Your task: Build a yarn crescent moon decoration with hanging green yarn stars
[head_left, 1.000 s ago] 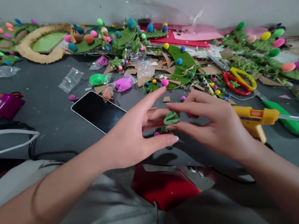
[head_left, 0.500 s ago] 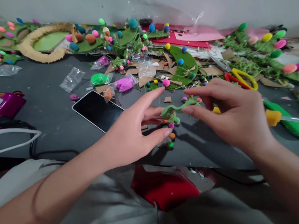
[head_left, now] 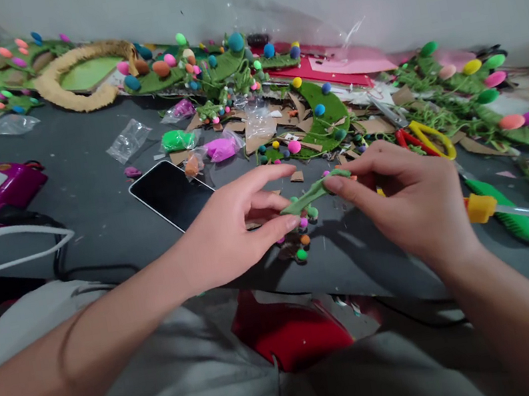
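Above the dark table, right of the phone, the left hand and right hand pinched a green strip between their fingertips; small colored balls lay beneath.

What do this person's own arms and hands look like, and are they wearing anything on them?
The left hand and right hand are ungloved, with no ring or watch visible. Both forearms are uncovered, with no sleeves in view. A thin, dark curved line crosses the left forearm; whether it is a shadow or something worn, I can't tell.
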Demonstrator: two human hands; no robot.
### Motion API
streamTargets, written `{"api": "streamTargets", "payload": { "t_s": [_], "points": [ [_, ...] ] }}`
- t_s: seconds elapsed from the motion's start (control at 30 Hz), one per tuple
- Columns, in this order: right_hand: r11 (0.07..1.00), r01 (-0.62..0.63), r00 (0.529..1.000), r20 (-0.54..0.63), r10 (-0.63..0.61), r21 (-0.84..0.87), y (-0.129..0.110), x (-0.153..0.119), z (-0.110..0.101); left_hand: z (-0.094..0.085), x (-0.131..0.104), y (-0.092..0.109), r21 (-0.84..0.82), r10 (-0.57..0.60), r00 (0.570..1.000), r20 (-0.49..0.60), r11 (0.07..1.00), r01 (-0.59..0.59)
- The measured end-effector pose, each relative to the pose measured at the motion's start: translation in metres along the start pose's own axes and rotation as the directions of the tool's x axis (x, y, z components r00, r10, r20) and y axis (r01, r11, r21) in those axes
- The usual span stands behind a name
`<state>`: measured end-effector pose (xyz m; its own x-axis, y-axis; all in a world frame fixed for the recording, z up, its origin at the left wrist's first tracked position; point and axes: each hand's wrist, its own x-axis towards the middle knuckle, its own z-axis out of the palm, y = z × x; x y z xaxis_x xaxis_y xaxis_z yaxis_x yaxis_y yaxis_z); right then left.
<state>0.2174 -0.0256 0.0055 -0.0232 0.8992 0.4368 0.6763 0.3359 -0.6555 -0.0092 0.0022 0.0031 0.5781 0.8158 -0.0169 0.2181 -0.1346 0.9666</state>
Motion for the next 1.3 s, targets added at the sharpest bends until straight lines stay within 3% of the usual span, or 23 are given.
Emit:
{"api": "streamTargets", "payload": {
  "t_s": [0.17, 0.3, 0.43, 0.53, 0.67, 0.77, 0.97, 1.1, 1.3],
  "points": [
    [0.993, 0.098, 0.983, 0.15, -0.106, 0.06, -0.001, -0.005, 0.005, 0.004, 0.0, 0.001, -0.245, -0.041, 0.997, 0.065, 0.968, 0.055],
    [0.984, 0.141, 0.96, 0.229, -0.163, 0.113, -0.005, -0.01, 0.013, 0.005, 0.001, 0.0, -0.162, -0.044, 0.997, 0.064, 0.985, 0.054],
    [0.996, 0.076, 0.988, 0.133, -0.083, 0.056, -0.004, -0.005, 0.008, 0.002, 0.0, 0.0, -0.009, -0.011, 0.999, 0.031, 1.0, 0.012],
    [0.999, 0.026, 0.999, 0.027, -0.027, 0.028, -0.001, -0.001, 0.002, 0.002, 0.0, 0.001, -0.014, -0.016, 1.0, 0.024, 1.0, 0.016],
    [0.994, 0.083, 0.987, 0.133, -0.091, 0.065, -0.002, -0.004, 0.004, 0.006, 0.0, 0.002, -0.178, -0.045, 0.997, 0.059, 0.983, 0.055],
    [0.986, 0.128, 0.966, 0.212, -0.148, 0.105, -0.004, -0.008, 0.011, 0.007, 0.001, 0.003, -0.18, -0.048, 0.997, 0.058, 0.982, 0.057],
    [0.994, 0.087, 0.99, 0.107, -0.093, 0.063, -0.002, -0.005, 0.009, 0.005, 0.0, 0.002, 0.0, 0.003, 0.999, -0.032, 1.0, -0.003],
    [0.999, 0.024, 0.999, 0.032, -0.025, 0.034, 0.001, -0.002, 0.006, 0.005, 0.001, -0.001, -0.047, -0.007, 0.999, -0.035, 0.999, 0.005],
    [0.992, 0.113, 0.987, 0.105, -0.118, 0.054, -0.008, -0.009, 0.013, 0.006, 0.002, -0.001, -0.098, -0.034, 0.999, -0.03, 0.995, 0.031]
  ]
}}
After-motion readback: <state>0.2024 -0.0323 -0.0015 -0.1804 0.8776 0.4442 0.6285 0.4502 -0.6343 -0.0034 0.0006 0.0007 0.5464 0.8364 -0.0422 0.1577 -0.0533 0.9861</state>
